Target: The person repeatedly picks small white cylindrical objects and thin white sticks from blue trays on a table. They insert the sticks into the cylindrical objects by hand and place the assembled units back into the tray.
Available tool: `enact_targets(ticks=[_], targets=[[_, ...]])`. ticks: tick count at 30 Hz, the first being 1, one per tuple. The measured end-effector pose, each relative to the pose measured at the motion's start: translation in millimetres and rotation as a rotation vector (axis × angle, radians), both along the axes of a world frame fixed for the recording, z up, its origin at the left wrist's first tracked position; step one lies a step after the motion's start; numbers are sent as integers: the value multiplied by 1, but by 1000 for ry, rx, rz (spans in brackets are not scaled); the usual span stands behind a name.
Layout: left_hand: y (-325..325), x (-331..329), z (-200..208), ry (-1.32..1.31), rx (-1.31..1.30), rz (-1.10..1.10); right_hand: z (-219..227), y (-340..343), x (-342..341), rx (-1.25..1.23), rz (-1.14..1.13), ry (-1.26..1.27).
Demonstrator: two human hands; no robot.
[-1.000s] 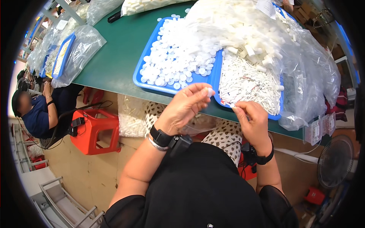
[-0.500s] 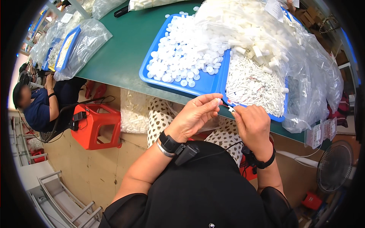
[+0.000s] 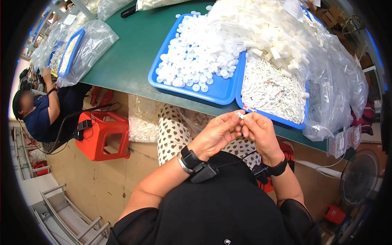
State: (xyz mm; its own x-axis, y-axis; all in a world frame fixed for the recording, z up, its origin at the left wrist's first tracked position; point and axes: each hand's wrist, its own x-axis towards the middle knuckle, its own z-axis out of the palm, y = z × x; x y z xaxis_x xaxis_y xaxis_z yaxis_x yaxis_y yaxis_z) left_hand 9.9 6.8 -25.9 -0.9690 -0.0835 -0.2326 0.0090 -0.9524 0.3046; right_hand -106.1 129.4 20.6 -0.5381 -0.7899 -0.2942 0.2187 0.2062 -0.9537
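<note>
My left hand [image 3: 215, 134] and my right hand [image 3: 259, 132] meet fingertip to fingertip over my lap, just below the green table's front edge. Together they pinch a small white plastic piece [image 3: 241, 116]. Each wrist wears a black band. Just beyond my hands, a blue tray [image 3: 216, 92] holds many small round white caps [image 3: 196, 57]. Beside it on the right, a second blue tray [image 3: 290, 121] is filled with thin white stick-like parts [image 3: 271, 92].
Clear plastic bags of white parts [image 3: 310, 45] lie over the right side of the green table [image 3: 126, 57]. More bagged trays [image 3: 77, 49] lie far left, where another person [image 3: 38, 110] sits. A red stool [image 3: 102, 132] stands below; a fan [image 3: 359, 175] is at right.
Both hands have drawn back from the trays' edge toward my body and closed together on the small white piece. The view has tilted slightly down.
</note>
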Motion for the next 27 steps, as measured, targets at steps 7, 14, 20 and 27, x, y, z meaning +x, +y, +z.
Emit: enact_targets(ticks=[7, 14, 20, 27], targets=[[-1, -3, -4, -87, 15, 38, -4, -5, 4, -6, 73, 1147], [-10, 4, 0, -163, -179, 143, 7, -9, -17, 77, 135, 859], [-12, 4, 14, -207, -257, 209, -6, -24, -86, 280, 130, 1693], [-14, 3, 21, -219, -281, 238, -7, -27, -86, 153, 144, 1692]])
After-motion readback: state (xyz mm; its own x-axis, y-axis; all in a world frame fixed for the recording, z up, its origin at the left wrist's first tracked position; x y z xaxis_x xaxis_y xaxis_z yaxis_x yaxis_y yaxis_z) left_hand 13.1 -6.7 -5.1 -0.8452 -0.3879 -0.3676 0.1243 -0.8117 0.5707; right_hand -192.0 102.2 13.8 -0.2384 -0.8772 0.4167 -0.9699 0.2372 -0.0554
